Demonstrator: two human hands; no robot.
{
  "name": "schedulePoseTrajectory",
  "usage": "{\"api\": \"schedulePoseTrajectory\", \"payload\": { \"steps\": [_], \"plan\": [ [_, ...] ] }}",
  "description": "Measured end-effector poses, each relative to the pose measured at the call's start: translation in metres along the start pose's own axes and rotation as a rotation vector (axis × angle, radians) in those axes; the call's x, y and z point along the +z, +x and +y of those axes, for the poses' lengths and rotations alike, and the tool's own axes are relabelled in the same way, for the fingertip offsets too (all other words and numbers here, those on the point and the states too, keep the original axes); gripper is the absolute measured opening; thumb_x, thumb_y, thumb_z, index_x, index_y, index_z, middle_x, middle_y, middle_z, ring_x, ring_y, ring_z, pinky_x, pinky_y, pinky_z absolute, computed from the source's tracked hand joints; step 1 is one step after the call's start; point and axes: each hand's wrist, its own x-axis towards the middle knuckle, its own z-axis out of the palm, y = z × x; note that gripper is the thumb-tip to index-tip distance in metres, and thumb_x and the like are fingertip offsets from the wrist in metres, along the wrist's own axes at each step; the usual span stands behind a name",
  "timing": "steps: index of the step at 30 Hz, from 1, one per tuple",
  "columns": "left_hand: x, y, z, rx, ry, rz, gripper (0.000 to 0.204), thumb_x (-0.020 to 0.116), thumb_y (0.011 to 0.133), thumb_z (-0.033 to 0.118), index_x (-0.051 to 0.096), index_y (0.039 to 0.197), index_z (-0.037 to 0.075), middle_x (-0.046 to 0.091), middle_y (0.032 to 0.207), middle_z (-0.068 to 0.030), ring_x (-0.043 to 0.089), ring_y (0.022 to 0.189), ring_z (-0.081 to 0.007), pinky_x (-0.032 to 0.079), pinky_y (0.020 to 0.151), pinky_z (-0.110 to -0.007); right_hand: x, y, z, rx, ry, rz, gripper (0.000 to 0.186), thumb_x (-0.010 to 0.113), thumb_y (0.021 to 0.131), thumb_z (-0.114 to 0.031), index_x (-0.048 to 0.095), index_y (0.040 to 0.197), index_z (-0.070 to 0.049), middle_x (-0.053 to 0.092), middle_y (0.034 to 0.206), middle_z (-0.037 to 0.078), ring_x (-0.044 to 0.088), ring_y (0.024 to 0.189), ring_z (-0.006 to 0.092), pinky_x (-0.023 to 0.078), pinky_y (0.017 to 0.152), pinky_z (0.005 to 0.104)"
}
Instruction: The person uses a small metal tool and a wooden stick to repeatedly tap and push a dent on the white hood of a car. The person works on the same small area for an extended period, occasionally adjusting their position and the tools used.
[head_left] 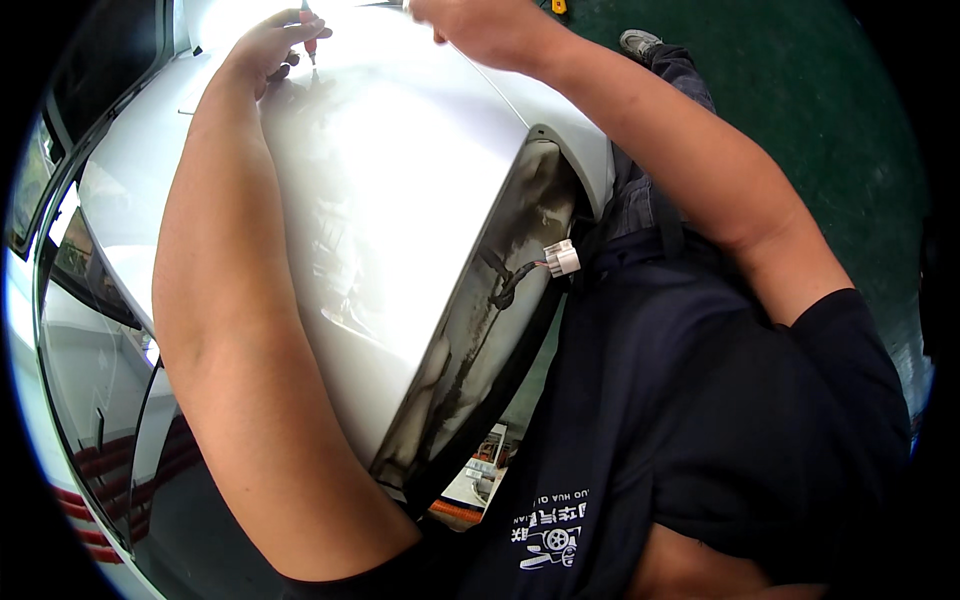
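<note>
Green floor (pixel 820 150) spreads beyond a white car panel (pixel 370 270) that fills the middle of the view. At its far upper left, the left hand (pixel 270 48) is closed around a red pen-like tool (pixel 311 47), which sits between thumb and fingers, tip pointing down at the panel. The right hand (pixel 480 30), fingers curled, is at the top edge; I cannot tell whether it grips anything. Nearer the body, a white plug (pixel 562 258) hangs beside the panel.
</note>
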Motion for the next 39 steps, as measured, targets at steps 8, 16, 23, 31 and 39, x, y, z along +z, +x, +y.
{"api": "schedulePoseTrajectory", "payload": {
  "steps": [8,16,23,31,39],
  "plan": [
    [-0.004,0.013,-0.003,0.010,-0.008,-0.067,0.052,0.073,0.094,0.052,0.066,0.136,0.023,0.066,0.131,-0.0043,0.052,0.112,-0.0235,0.045,0.089,-0.032,0.000,-0.005,0.013,-0.025,-0.104,-0.033,0.035,0.054,0.103,-0.022,0.062,0.127,0.001,0.070,0.099,0.011,0.063,0.080,0.0156,0.052,0.075,0.0318],
    [-0.007,0.019,-0.009,0.060,-0.041,-0.031,0.057,0.076,0.091,0.052,0.067,0.136,0.018,0.065,0.128,-0.0100,0.052,0.099,-0.0197,0.046,0.091,-0.030,-0.018,0.016,-0.016,-0.002,0.369,0.300,0.039,0.053,0.103,-0.013,0.050,0.139,0.001,0.064,0.091,0.008,0.061,0.075,0.0134,0.053,0.071,0.0315],
    [-0.002,-0.002,0.002,-0.013,-0.009,0.010,0.053,0.073,0.094,0.053,0.066,0.138,0.024,0.071,0.121,0.0018,0.050,0.099,-0.0169,0.043,0.086,-0.028,-0.009,-0.003,0.003,0.143,-0.058,-0.178,0.041,0.052,0.100,-0.017,0.056,0.137,0.002,0.070,0.104,0.017,0.067,0.084,0.0204,0.054,0.078,0.0350],
    [-0.001,-0.001,0.007,0.044,-0.016,-0.071,0.053,0.072,0.094,0.053,0.066,0.136,0.022,0.072,0.122,0.0018,0.050,0.103,-0.0183,0.042,0.082,-0.028,-0.002,0.000,0.044,-0.156,-0.217,-0.062,0.037,0.053,0.102,-0.019,0.059,0.132,0.002,0.069,0.102,0.010,0.062,0.079,0.0135,0.052,0.074,0.0315],
    [-0.005,0.005,0.001,-0.002,0.011,-0.038,0.050,0.072,0.095,0.053,0.068,0.135,0.023,0.070,0.126,0.0005,0.051,0.106,-0.0194,0.044,0.088,-0.030,-0.015,0.007,-0.023,-0.008,0.237,0.347,0.040,0.051,0.105,-0.017,0.047,0.141,-0.001,0.063,0.090,0.006,0.062,0.076,0.0141,0.052,0.072,0.0309]
  ]
}}
